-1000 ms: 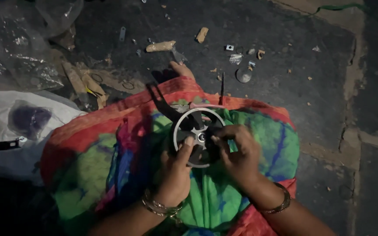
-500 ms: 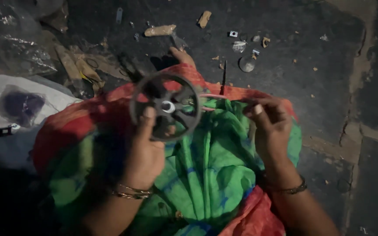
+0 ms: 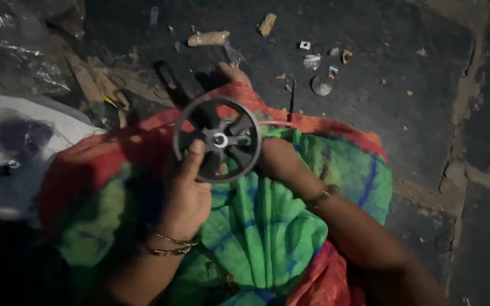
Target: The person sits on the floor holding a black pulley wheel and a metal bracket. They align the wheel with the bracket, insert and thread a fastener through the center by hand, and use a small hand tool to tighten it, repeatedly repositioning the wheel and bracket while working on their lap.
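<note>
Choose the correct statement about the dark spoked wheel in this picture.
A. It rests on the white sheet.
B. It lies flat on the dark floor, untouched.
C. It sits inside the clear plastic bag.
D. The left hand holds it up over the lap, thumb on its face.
D: the left hand grips the spoked wheel above the green and red cloth, thumb pressed on a spoke, while the right hand sits behind its rim.

Dim, low-light head view with soft grain and muted colour. Weak light falls from above onto the green and red cloth, which is the brightest area. The spoked wheel reads dark grey, its hub catching a small glint. Corners fall into near black. Clear plastic sheeting shows faint glare. Edges look slightly soft.
</note>
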